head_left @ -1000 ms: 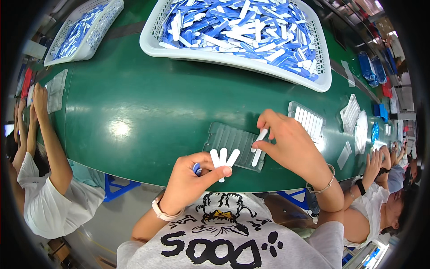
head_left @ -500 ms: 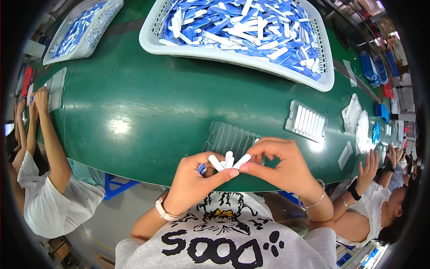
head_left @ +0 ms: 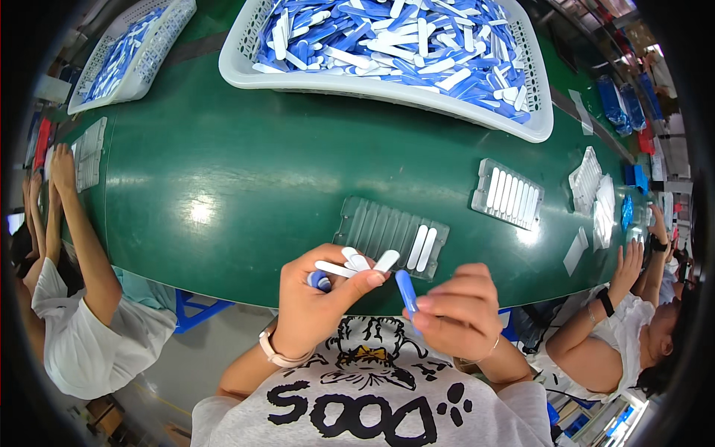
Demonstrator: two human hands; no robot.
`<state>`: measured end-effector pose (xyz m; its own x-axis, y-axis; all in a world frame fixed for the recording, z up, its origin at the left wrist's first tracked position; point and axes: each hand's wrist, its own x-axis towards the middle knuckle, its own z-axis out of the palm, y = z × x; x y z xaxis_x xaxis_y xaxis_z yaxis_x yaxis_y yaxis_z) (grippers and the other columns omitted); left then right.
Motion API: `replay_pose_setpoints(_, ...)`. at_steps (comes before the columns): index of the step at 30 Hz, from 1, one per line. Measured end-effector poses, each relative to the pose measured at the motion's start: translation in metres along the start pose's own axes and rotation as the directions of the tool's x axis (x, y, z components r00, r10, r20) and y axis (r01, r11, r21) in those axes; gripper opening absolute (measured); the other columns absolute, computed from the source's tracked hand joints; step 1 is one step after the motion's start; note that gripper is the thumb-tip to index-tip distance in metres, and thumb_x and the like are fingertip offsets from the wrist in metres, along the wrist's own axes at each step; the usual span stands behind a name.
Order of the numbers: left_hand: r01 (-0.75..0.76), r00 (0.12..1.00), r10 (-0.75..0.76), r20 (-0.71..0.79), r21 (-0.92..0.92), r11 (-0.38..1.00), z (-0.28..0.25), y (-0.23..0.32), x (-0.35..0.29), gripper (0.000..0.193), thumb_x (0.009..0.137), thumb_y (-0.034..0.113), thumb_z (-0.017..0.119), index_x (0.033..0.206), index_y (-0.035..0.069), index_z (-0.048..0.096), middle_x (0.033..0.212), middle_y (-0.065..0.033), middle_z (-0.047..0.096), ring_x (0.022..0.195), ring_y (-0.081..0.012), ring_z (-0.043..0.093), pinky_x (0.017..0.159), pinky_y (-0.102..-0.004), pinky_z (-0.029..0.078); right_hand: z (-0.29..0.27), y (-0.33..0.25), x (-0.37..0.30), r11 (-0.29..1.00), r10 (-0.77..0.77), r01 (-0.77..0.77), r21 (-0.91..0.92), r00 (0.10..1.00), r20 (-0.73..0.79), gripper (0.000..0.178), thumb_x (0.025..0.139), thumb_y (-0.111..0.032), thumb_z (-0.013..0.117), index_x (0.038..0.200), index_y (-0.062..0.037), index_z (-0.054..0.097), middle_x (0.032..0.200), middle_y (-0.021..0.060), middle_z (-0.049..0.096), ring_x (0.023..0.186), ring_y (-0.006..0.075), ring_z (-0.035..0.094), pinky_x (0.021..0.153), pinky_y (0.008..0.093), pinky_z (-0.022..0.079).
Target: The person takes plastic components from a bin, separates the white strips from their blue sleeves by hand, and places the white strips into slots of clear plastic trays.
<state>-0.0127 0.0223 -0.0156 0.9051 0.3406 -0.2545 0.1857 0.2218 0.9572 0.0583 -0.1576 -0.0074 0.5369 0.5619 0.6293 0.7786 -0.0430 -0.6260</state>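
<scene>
My left hand point(head_left: 309, 294) is closed around a small bunch of flat round-ended strips point(head_left: 357, 261), some showing white and some blue. Between thumb and fingers, my right hand point(head_left: 460, 313) pinches a single strip point(head_left: 407, 290) with its blue face showing, a little to the right of the bunch. Just beyond both hands lies a clear slotted tray point(head_left: 369, 223). Two white strips point(head_left: 422, 248) rest side by side in slots at its right end; the slots to their left look bare, and my left hand covers part of the near edge.
A big white basket point(head_left: 313, 82) heaped with blue and white strips stands at the far side of the green table point(head_left: 186, 164). Another filled basket point(head_left: 141, 86) is far left. A tray of white strips point(head_left: 509, 194) lies right. Co-workers' arms reach in from both sides.
My right hand has drawn back toward me from the bunch with one strip, which now shows its blue face. The tray's right end with two white strips has come into sight.
</scene>
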Motion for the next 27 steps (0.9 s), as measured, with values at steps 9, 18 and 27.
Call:
replay_pose_setpoints(9,0.079,0.997,-0.078,0.018,-0.117,0.990,-0.009,0.002,0.007,0.010,0.081,0.004,0.073,0.080,0.000,0.065,0.077,-0.0075,0.070,0.058,0.0004,0.050,0.049,-0.0165,0.033,-0.011,-0.002,0.002,0.945,-0.151,0.189,-0.266,0.976,0.157,0.021,0.073,-0.012,0.075,0.092,-0.0121,0.067,0.100,-0.0004,0.067,0.089,0.0130,0.059,0.068,0.0276,0.036)
replay_pose_setpoints(18,0.183,0.978,-0.191,0.084,0.091,0.979,-0.010,-0.002,0.002,0.010,0.080,-0.001,0.070,0.079,-0.003,0.061,0.073,-0.0107,0.066,0.072,-0.0160,0.067,0.059,-0.0220,0.048,-0.025,0.031,0.047,0.843,0.536,-0.519,-0.146,0.777,0.331,0.008,0.083,-0.003,0.063,0.091,-0.0036,0.065,0.083,0.0110,0.059,0.072,0.0257,0.058,0.066,0.0346,0.048)
replay_pose_setpoints(27,0.538,0.775,-0.323,0.543,-0.298,0.789,-0.019,0.007,0.004,0.012,0.084,0.007,0.069,0.077,-0.001,0.064,0.083,-0.0136,0.068,0.064,-0.0092,0.059,0.056,-0.0208,0.042,-0.016,0.055,0.077,0.867,0.488,-0.384,-0.316,0.529,0.695,0.021,0.075,-0.015,0.074,0.084,-0.0032,0.060,0.085,0.0101,0.057,0.083,0.0263,0.058,0.072,0.0375,0.045)
